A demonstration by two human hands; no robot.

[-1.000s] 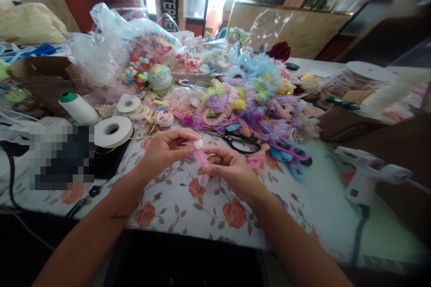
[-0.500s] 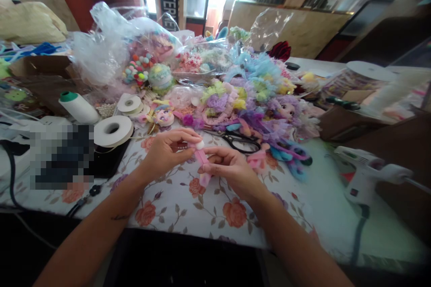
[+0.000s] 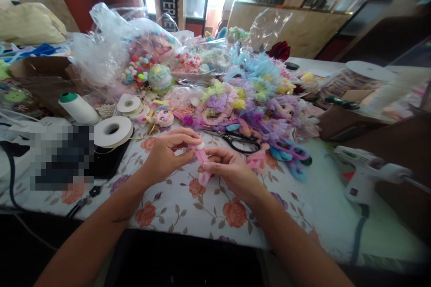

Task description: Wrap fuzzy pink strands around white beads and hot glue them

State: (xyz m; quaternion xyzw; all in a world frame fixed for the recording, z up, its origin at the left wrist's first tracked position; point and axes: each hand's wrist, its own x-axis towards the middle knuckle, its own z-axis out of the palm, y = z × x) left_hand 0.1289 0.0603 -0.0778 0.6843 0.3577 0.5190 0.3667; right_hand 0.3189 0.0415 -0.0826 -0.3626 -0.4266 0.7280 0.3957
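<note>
Both hands meet over the floral tablecloth [image 3: 188, 206] near the table's front edge. My left hand [image 3: 168, 152] pinches the white rounded top of a small pink stick-like piece [image 3: 202, 158]. My right hand [image 3: 229, 169] is closed around the lower part of the same pink piece, whose end pokes out below the thumb. Just beyond the hands lie black-handled scissors [image 3: 240, 141] and a heap of pastel lace and ribbon trims [image 3: 242, 103].
White ribbon rolls [image 3: 112, 131] and a thread cone [image 3: 78, 107] sit at the left beside a dark flat object. A small doll head [image 3: 164, 117] lies behind the hands. Plastic bags of pom-poms [image 3: 134, 54] stand at the back. A white glue gun [image 3: 367, 175] rests at the right.
Almost nothing differs. My left fingers have shifted slightly on the white top of the pink piece; both hands stay in the same spot.
</note>
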